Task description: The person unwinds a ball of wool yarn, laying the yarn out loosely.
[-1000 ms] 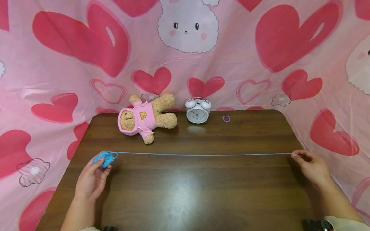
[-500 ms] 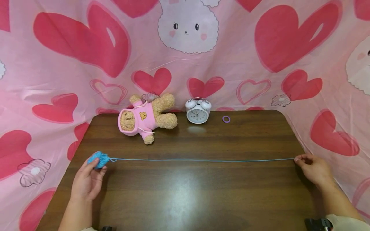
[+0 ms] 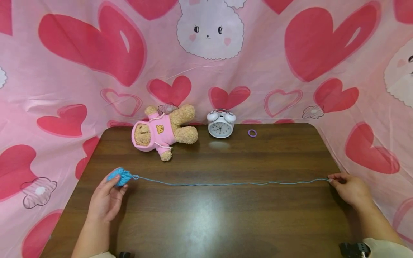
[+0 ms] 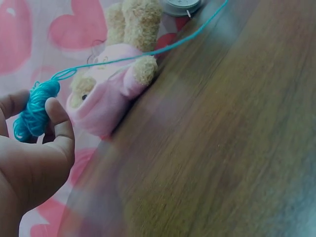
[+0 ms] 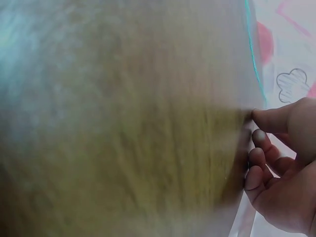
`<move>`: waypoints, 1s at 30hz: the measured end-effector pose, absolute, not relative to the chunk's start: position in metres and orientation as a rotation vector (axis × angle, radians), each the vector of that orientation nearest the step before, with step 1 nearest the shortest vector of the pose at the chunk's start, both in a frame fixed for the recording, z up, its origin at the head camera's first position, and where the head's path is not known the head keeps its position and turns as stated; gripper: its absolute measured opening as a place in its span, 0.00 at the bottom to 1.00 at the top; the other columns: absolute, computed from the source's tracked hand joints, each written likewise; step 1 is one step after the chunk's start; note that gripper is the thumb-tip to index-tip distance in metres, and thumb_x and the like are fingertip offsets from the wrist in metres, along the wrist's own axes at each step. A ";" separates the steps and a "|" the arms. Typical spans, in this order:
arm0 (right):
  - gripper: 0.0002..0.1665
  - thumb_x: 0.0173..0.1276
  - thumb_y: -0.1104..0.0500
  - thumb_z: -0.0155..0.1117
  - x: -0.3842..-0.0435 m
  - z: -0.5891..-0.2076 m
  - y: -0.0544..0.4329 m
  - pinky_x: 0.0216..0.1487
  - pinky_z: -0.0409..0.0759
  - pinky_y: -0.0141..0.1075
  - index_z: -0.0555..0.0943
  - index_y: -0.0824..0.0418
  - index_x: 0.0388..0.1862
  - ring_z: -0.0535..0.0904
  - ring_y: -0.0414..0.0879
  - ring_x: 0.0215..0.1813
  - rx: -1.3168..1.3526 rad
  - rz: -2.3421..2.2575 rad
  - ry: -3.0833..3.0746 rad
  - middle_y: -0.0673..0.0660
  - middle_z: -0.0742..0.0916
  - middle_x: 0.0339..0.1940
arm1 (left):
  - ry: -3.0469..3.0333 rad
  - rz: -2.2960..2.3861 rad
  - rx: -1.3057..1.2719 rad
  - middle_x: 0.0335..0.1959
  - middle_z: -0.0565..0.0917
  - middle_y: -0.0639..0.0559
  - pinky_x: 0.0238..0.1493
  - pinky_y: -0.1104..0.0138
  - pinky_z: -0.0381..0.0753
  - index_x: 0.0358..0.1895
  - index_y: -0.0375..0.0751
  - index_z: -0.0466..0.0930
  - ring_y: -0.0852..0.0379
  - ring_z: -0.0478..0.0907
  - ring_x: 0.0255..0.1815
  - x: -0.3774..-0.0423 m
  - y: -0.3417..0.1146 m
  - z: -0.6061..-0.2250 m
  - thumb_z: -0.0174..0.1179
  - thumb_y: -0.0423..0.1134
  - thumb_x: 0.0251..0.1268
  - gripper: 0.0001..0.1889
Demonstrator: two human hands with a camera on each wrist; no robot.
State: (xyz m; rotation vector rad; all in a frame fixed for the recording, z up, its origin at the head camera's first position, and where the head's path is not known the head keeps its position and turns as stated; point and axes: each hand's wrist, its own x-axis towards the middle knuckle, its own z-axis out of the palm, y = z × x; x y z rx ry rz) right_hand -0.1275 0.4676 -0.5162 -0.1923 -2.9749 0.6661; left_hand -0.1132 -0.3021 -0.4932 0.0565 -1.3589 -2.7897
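A small bundle of blue yarn [image 3: 120, 177] is pinched between the thumb and fingers of my left hand [image 3: 106, 200], over the table's left side. In the left wrist view the wound strands of the yarn bundle [image 4: 37, 109] show clearly, with a small loop at its end. From that loop a single blue strand [image 3: 219, 184] runs across the table, sagging slightly and a little wavy. Its far end is pinched by thumb and fingertips of my right hand [image 3: 351, 190], near the table's right edge. In the right wrist view the strand [image 5: 254, 59] reaches the right thumb.
A teddy bear in a pink hoodie [image 3: 164, 130] lies on its back at the table's rear left. Beside it stands a white twin-bell alarm clock [image 3: 221, 125], with a purple ring [image 3: 252, 133] to its right. Behind the brown table [image 3: 206, 222] hangs a pink heart-patterned cloth [image 3: 258, 68].
The strand was taut and straight; now it hangs slack. My left hand first shifted left, then came back right with the yarn bundle. My right hand moved slightly right and nearer.
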 end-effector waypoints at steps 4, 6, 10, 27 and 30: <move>0.12 0.73 0.61 0.64 -0.127 -0.515 0.468 0.40 0.71 0.48 0.86 0.69 0.47 0.79 0.76 0.50 -0.163 0.658 -2.991 0.74 0.88 0.45 | -1.339 -2.807 0.023 0.48 0.87 0.47 0.47 0.68 0.85 0.59 0.35 0.79 0.56 0.85 0.46 -0.115 -0.297 -0.492 0.44 0.29 0.84 0.14; 0.12 0.72 0.63 0.64 -0.126 -0.514 0.468 0.40 0.71 0.48 0.86 0.69 0.48 0.79 0.77 0.49 -0.160 0.644 -2.993 0.75 0.87 0.46 | -1.336 -2.812 0.011 0.48 0.87 0.47 0.46 0.68 0.85 0.59 0.35 0.79 0.56 0.85 0.46 -0.116 -0.295 -0.491 0.44 0.29 0.84 0.14; 0.11 0.69 0.67 0.62 -0.127 -0.511 0.466 0.36 0.71 0.43 0.85 0.71 0.47 0.81 0.74 0.45 -0.142 0.636 -2.958 0.74 0.88 0.43 | -1.355 -2.810 0.019 0.48 0.87 0.47 0.46 0.69 0.85 0.60 0.35 0.78 0.56 0.85 0.45 -0.117 -0.292 -0.491 0.44 0.29 0.84 0.14; 0.14 0.72 0.61 0.67 -0.137 -0.494 0.421 0.34 0.71 0.34 0.86 0.67 0.52 0.83 0.46 0.39 -0.068 0.732 -2.828 0.69 0.90 0.43 | -1.426 -2.789 0.078 0.47 0.86 0.50 0.44 0.70 0.85 0.59 0.39 0.81 0.59 0.85 0.43 -0.120 -0.283 -0.492 0.48 0.29 0.82 0.13; 0.15 0.73 0.59 0.68 -0.142 -0.491 0.405 0.35 0.73 0.29 0.87 0.65 0.53 0.76 0.29 0.37 -0.057 0.789 -2.822 0.65 0.90 0.42 | -1.433 -2.786 0.057 0.47 0.87 0.50 0.44 0.70 0.85 0.58 0.39 0.81 0.59 0.85 0.43 -0.121 -0.280 -0.493 0.47 0.29 0.83 0.14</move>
